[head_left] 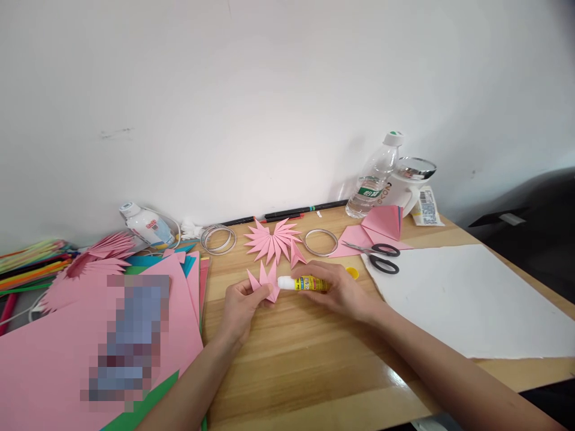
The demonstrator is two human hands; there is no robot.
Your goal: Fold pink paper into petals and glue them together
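Note:
Between the thumb and fingers of my left hand point(244, 304) is a small folded pink paper piece point(268, 276) with several points. My right hand point(340, 290) is closed around a yellow-labelled glue stick point(309, 283), held level. Its white end meets or nearly meets the right edge of the pink piece; I cannot tell which. Just beyond my hands lies a larger pleated pink paper fan point(273, 238), with a single folded pink point point(296, 254) at its lower right. The yellow glue cap point(352, 273) rests past my right hand.
Scissors point(380, 254) lie between pink paper point(354, 237) and a white sheet point(471, 299). A water bottle point(375, 173) and a mug point(406, 185) stand by the wall. Metal rings point(321, 255) flank the fan. Stacked pink sheets point(54, 353) and a white bottle point(148, 226) are left.

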